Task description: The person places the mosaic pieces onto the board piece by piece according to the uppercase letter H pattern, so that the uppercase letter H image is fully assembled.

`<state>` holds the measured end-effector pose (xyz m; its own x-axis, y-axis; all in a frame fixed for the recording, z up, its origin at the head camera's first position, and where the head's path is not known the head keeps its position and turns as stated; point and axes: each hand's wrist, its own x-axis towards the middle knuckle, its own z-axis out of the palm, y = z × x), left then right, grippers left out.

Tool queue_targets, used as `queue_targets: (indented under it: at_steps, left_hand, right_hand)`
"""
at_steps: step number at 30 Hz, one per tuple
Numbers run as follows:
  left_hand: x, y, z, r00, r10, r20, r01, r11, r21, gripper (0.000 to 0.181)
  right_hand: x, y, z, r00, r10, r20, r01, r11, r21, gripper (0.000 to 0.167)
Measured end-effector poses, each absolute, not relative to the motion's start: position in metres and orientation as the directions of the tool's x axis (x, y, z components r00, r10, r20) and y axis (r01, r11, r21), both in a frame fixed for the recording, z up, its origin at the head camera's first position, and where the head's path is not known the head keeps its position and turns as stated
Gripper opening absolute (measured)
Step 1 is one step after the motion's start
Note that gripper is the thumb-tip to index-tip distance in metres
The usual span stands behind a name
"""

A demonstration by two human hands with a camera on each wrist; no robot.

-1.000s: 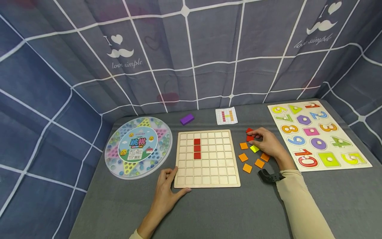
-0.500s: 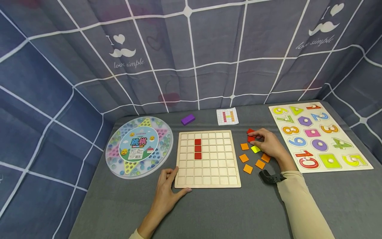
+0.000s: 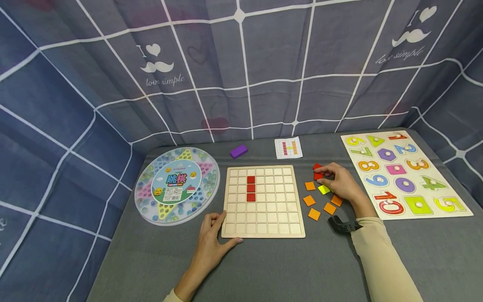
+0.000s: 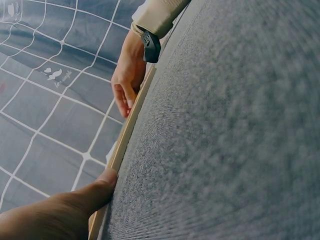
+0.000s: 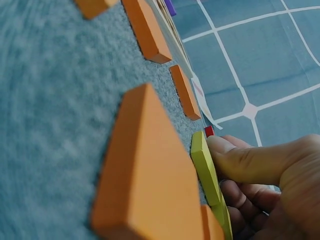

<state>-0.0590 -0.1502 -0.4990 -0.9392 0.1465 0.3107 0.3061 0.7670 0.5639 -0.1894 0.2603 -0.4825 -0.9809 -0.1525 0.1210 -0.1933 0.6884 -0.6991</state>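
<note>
A square wooden grid board (image 3: 271, 206) lies on the grey cloth. Three red tiles (image 3: 250, 188) form an upright line in its cells. My left hand (image 3: 211, 239) holds the board's near left corner, fingers at the left side and thumb along the front edge. To the right of the board, my right hand (image 3: 339, 180) pinches a red tile (image 3: 318, 176) between thumb and index finger; another red tile (image 3: 317, 166) lies just behind it. Under the hand are yellow-green tiles (image 5: 202, 162), partly hidden. Several orange tiles (image 3: 309, 201) lie scattered around them.
A pattern card (image 3: 288, 148) and a purple block (image 3: 239, 151) lie behind the board. On the left is a round Chinese checkers set (image 3: 203, 201). A number puzzle board (image 3: 407, 201) lies at the right. A tiled-pattern curtain (image 3: 211, 100) hangs behind.
The head view has shifted slightly, so everything appears a little further right. Both hands keep their places at the board corner and the red tile.
</note>
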Motion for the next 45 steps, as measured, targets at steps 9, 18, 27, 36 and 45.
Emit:
queue_targets:
  at_steps: [9,18,27,36,45]
  left_hand:
    - [-0.055,-0.151,-0.501,-0.937,0.147,0.316,0.309,0.77,0.558,0.093]
    - [-0.054,-0.15,-0.5,-0.934,0.156,0.322,0.321,0.764,0.559,0.092]
    - [-0.058,-0.15,-0.5,-0.923,0.166,0.347,0.345,0.757,0.555,0.091]
    - [-0.061,-0.149,-0.499,-0.919,0.177,0.351,0.354,0.759,0.546,0.091]
    - [-0.059,-0.15,-0.499,-0.918,0.166,0.361,0.351,0.765,0.54,0.09]
  right_hand:
    - [-0.189,0.255,-0.479,-0.979,-0.163,0.126,-0.205,0.703,-0.681,0.03]
    - [-0.185,0.236,-0.472,-0.967,-0.215,0.135,-0.248,0.685,-0.685,0.029]
    - [-0.178,0.19,-0.459,-0.926,-0.313,0.209,-0.364,0.601,-0.711,0.029]
    - [-0.162,0.129,-0.458,-0.875,-0.427,0.228,-0.437,0.497,-0.749,0.029]
    - [-0.154,0.09,-0.468,-0.852,-0.483,0.2,-0.446,0.471,-0.761,0.026]
